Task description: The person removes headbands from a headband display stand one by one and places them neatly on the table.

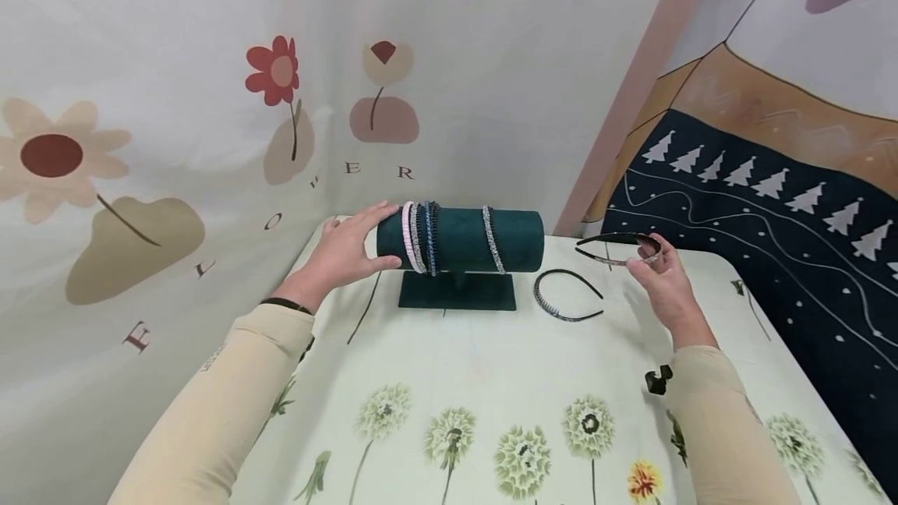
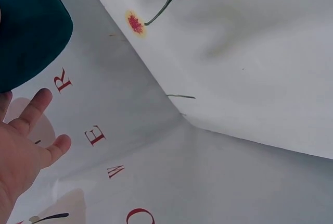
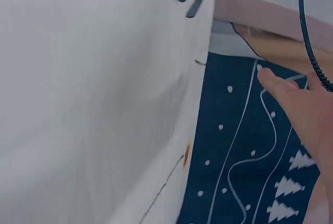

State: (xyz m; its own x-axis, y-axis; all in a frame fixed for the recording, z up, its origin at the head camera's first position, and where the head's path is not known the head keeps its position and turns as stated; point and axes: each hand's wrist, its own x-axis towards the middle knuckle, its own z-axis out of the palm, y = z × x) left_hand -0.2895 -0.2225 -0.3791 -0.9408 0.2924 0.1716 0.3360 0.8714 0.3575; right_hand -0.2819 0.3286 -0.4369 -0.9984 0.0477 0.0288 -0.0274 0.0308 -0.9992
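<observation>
A dark green padded roll stand (image 1: pixel 459 238) stands on the table, with several headbands around it. A pink headband (image 1: pixel 408 236) sits grouped with silvery, blue and black ones near the left end. One silvery headband (image 1: pixel 493 240) is apart at the right. My left hand (image 1: pixel 347 249) rests against the roll's left end, fingers spread and fairly straight; the left wrist view shows its fingertips (image 2: pixel 39 99) by the roll's rim. Right of the stand, my right hand (image 1: pixel 665 283) pinches a thin dark headband (image 1: pixel 609 236) with a glittery side, raised above the table.
Another dark headband (image 1: pixel 543 302) lies on the table between the stand and my right hand. The stand's flat base (image 1: pixel 456 292) rests on a flower-printed cloth (image 1: pixel 484 369). Printed curtains (image 1: pixel 491 61) hang behind and at the left; a dark tree-patterned cloth (image 1: pixel 758 232) is at the right.
</observation>
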